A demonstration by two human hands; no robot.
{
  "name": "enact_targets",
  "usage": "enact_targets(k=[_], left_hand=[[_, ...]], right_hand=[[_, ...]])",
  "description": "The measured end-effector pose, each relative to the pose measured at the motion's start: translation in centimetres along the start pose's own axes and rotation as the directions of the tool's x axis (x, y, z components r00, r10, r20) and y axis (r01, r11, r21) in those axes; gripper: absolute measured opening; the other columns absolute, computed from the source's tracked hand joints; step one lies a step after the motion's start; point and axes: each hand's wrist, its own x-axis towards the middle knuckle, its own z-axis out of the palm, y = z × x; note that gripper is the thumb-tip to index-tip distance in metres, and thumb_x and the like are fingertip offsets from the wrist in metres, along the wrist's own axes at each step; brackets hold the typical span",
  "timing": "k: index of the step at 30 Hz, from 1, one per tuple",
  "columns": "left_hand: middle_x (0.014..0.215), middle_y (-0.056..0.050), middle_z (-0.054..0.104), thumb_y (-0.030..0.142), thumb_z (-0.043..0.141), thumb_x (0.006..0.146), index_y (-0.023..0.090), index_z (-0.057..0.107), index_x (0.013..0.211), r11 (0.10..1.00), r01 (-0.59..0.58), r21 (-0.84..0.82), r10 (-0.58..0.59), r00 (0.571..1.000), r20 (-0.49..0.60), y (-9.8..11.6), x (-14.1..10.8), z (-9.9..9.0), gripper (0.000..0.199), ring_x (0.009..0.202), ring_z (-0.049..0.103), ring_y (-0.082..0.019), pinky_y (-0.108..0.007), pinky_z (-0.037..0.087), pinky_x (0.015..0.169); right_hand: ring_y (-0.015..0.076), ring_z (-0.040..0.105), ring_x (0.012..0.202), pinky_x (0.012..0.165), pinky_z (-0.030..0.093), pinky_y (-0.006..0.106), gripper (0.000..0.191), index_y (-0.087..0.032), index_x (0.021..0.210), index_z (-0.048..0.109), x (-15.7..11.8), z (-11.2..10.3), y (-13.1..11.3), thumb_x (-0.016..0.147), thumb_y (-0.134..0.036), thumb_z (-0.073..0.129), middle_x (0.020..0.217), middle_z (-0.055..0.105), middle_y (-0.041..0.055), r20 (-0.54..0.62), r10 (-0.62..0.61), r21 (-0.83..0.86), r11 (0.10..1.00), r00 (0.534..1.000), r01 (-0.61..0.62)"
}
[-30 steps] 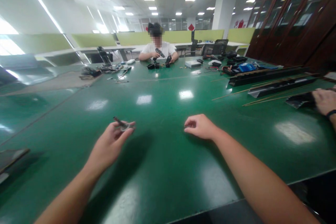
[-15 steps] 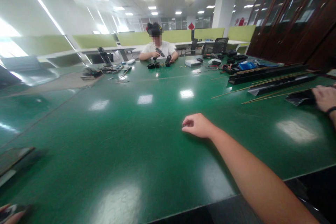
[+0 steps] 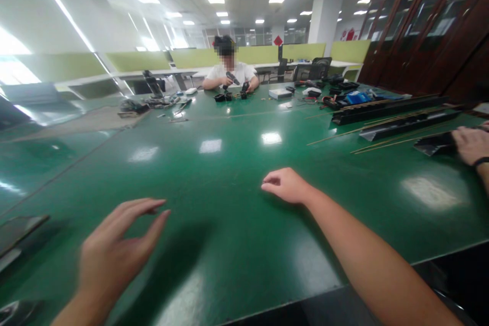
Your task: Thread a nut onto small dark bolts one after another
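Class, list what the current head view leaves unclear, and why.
- Head view: whether the right hand holds anything, hidden by curled fingers.
- Head view: bottom-left object, cut off by the frame edges.
- Head view: far-left clutter, too small and blurred.
- Head view: neighbour's arm, cut off by right edge.

A round, shiny metallic object (image 3: 14, 311), silver and dark, sits on a glossy green tabletop (image 3: 229, 234) at the lower left, cut off by the view's edge and too blurred to identify further. Beyond it, a flat, greyish panel (image 3: 19, 232) with a brown edge juts in from the left, a pale strip (image 3: 8, 261) showing along its near side.
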Motion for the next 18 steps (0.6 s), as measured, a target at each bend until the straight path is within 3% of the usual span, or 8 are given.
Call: enact_targets(k=[2, 4, 6, 9, 13, 16, 18], left_hand=[[0.096, 0.003, 0.066, 0.034, 0.065, 0.085, 0.034, 0.065, 0.107, 0.984, -0.17, -0.051, 0.177, 0.966, 0.186, 0.6, 0.9, 3.7, 0.022, 0.084, 0.063, -0.018, -0.034, 0.054, 0.082], [0.099, 0.0, 0.066, 0.026, 0.06, 0.088, 0.029, 0.063, 0.112, 0.962, -0.241, -0.129, 0.271, 0.898, 0.346, 1.9, 1.6, 7.4, 0.024, 0.082, 0.063, -0.016, -0.03, 0.054, 0.079], [0.108, -0.003, 0.065, 0.02, 0.059, 0.087, 0.026, 0.06, 0.117, 0.939, -0.305, -0.161, 0.344, 0.827, 0.445, 3.4, 2.0, 10.6, 0.03, 0.085, 0.063, -0.016, -0.03, 0.053, 0.078], [0.111, -0.006, 0.063, 0.017, 0.058, 0.086, 0.022, 0.06, 0.114, 0.885, -0.424, -0.193, 0.46, 0.737, 0.495, 5.3, 2.4, 13.9, 0.028, 0.093, 0.062, -0.02, -0.03, 0.051, 0.079], [0.089, -0.005, 0.063, 0.018, 0.054, 0.088, 0.019, 0.062, 0.091, 0.873, -0.461, -0.159, 0.479, 0.744, 0.466, 6.0, 2.7, 15.3, 0.009, 0.079, 0.06, -0.018, -0.028, 0.047, 0.069], [0.087, -0.005, 0.064, 0.022, 0.054, 0.089, 0.019, 0.062, 0.087, 0.891, -0.434, -0.132, 0.441, 0.762, 0.474, 5.4, 2.8, 14.5, 0.009, 0.079, 0.061, -0.019, -0.028, 0.047, 0.069], [0.089, -0.004, 0.067, 0.027, 0.055, 0.09, 0.02, 0.063, 0.089, 0.927, -0.358, -0.11, 0.366, 0.802, 0.472, 4.5, 2.9, 13.0, 0.011, 0.082, 0.063, -0.019, -0.029, 0.049, 0.073]], right_hand=[[0.016, 0.068, 0.075, 0.069, 0.049, 0.026, 0.021, -0.019, 0.091, 0.077, -0.1, 0.1, -0.2, 0.083, -0.036, 0.067, 0.086, 0.076, 0.0041, 0.01, -0.01, 0.027, 1.0, 1.0, 0.01], [0.016, 0.067, 0.073, 0.068, 0.049, 0.026, 0.02, -0.018, 0.089, 0.077, -0.1, 0.2, -0.4, 0.081, -0.035, 0.069, 0.084, 0.076, 0.0041, 0.022, -0.032, 0.062, 0.998, 0.999, 0.031], [0.0155, 0.066, 0.071, 0.066, 0.049, 0.025, 0.019, -0.017, 0.086, 0.076, -0.2, 0.3, -0.3, 0.08, -0.034, 0.07, 0.082, 0.075, 0.0038, 0.045, -0.057, 0.108, 0.993, 0.997, 0.051], [0.014, 0.063, 0.066, 0.062, 0.046, 0.023, 0.019, -0.014, 0.082, 0.075, -0.2, 0.4, 0.0, 0.08, -0.032, 0.069, 0.075, 0.073, 0.0024, 0.094, -0.084, 0.186, 0.98, 0.992, 0.065], [0.0119, 0.058, 0.06, 0.057, 0.041, 0.021, 0.023, -0.012, 0.077, 0.074, -0.1, 0.4, 0.3, 0.079, -0.034, 0.07, 0.067, 0.068, 0.0, 0.142, -0.104, 0.204, 0.976, 0.984, 0.073], [0.0126, 0.059, 0.061, 0.057, 0.042, 0.021, 0.025, -0.013, 0.082, 0.076, 0.0, 0.5, 0.1, 0.078, -0.037, 0.071, 0.069, 0.07, 0.0013, 0.148, -0.072, 0.189, 0.981, 0.986, 0.043], [0.0138, 0.062, 0.064, 0.06, 0.045, 0.022, 0.025, -0.013, 0.084, 0.077, 0.0, 0.4, 0.0, 0.077, -0.037, 0.072, 0.073, 0.072, 0.0031, 0.147, -0.047, 0.18, 0.983, 0.988, 0.02]])
